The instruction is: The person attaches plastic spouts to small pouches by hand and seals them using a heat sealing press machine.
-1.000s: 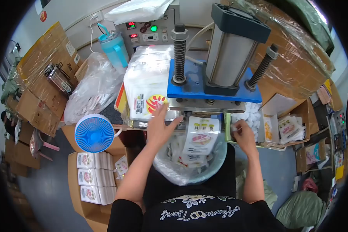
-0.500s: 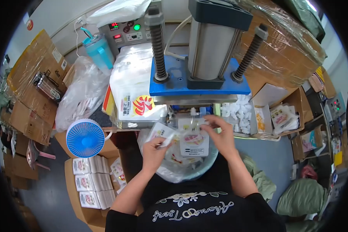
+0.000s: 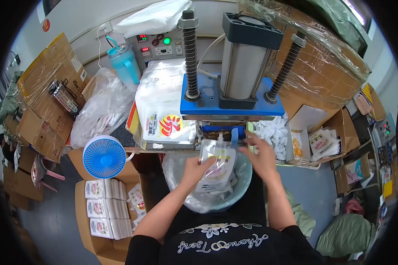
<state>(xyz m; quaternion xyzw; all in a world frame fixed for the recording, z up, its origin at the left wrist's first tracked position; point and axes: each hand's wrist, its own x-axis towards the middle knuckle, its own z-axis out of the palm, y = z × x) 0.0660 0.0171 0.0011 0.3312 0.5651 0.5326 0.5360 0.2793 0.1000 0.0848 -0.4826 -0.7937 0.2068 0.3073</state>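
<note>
My left hand (image 3: pixel 196 171) is closed on the left edge of a printed plastic pouch (image 3: pixel 217 170), thumb on its front. The pouch is tilted, its top close below the press, above a round bin lined with clear plastic (image 3: pixel 241 187). My right hand (image 3: pixel 262 157) is beside the pouch's upper right corner, by a blue part (image 3: pixel 235 134) under the press. Its fingertips are smeared, so whether they pinch anything is unclear. Above both hands stands the press with its blue plate (image 3: pixel 234 104). A stack of printed pouches (image 3: pixel 163 128) lies left of it.
A tray of small white pieces (image 3: pixel 272 134) and a box with pouches (image 3: pixel 323 143) stand right of the press. At left are a blue fan (image 3: pixel 104 161), a turquoise cup (image 3: pixel 124 64) and a carton (image 3: pixel 86 227) with stacked pouches. Green sacks (image 3: pixel 347 227) lie on the floor at right.
My left hand has moved right, onto the pouch under the press, which now tilts. The separate pouch it held no longer shows apart. My right hand has shifted slightly right, and the view has shifted.
</note>
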